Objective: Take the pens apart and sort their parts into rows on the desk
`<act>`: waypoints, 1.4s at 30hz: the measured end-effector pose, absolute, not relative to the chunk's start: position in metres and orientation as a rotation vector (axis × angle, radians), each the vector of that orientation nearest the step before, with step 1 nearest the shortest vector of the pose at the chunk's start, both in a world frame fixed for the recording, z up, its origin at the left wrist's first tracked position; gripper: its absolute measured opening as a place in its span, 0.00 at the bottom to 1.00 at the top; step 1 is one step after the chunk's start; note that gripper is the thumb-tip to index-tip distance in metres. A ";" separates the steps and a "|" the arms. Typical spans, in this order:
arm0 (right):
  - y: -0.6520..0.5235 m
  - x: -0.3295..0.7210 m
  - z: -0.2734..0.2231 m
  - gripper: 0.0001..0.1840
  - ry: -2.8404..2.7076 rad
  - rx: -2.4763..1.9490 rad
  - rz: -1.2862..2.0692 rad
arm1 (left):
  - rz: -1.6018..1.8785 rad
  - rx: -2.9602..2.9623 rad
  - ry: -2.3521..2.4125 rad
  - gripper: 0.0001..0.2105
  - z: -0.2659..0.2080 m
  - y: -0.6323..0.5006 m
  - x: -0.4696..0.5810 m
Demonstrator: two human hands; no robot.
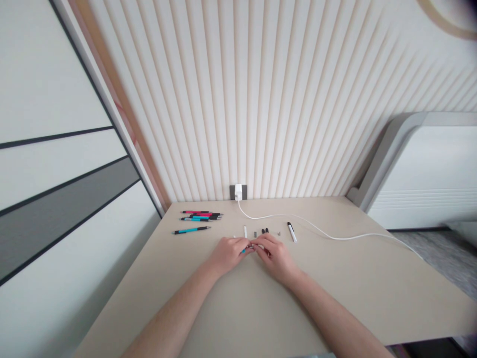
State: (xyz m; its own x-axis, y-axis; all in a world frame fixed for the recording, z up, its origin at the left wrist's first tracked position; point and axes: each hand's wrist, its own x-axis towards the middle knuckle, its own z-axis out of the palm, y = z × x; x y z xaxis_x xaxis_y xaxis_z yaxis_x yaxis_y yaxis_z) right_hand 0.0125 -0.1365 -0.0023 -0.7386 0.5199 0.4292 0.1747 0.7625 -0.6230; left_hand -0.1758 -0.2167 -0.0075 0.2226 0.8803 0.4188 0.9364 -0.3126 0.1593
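Observation:
My left hand (pixel 228 254) is closed on a blue pen barrel (pixel 243 250), mostly covered by the fingers. My right hand (pixel 274 254) pinches at the barrel's right end, its fingertips meeting those of the left; what exactly it grips is hidden. Just beyond the fingers lie a thin white stick (pixel 245 231), a small grey piece (pixel 255 234), black pieces (pixel 265 230) and a tiny grey tip (pixel 279 233). To the right of these rests a white pen with a black end (pixel 292 232).
On the left of the beige table (pixel 335 278) are several red and blue pens (pixel 201 217) in a pile, with one blue pen (pixel 192 230) lying nearer. A white charger (pixel 238 192) sits in the wall socket; its cable (pixel 316 229) runs across the table to the right edge.

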 end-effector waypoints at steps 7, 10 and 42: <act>-0.133 0.012 -0.002 0.13 -2.337 -0.535 0.887 | -0.706 -2.338 -1.734 0.11 -0.008 -0.217 -0.176; -0.132 0.012 -0.002 0.11 -2.303 -0.527 0.913 | -0.745 -2.347 -1.726 0.09 -0.009 -0.217 -0.175; -0.070 0.051 -0.014 0.08 -2.485 -1.324 0.262 | -0.788 -2.115 -2.022 0.05 0.003 -0.218 -0.172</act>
State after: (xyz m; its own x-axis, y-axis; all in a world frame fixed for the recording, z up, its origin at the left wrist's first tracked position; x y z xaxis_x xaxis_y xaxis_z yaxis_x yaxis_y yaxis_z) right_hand 0.0506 -0.0695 -0.0138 -0.5237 0.8313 0.1861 0.7741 0.5556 -0.3033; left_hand -0.1722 -0.2180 0.0026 -0.0223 0.8997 0.4359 0.9575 -0.1062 0.2683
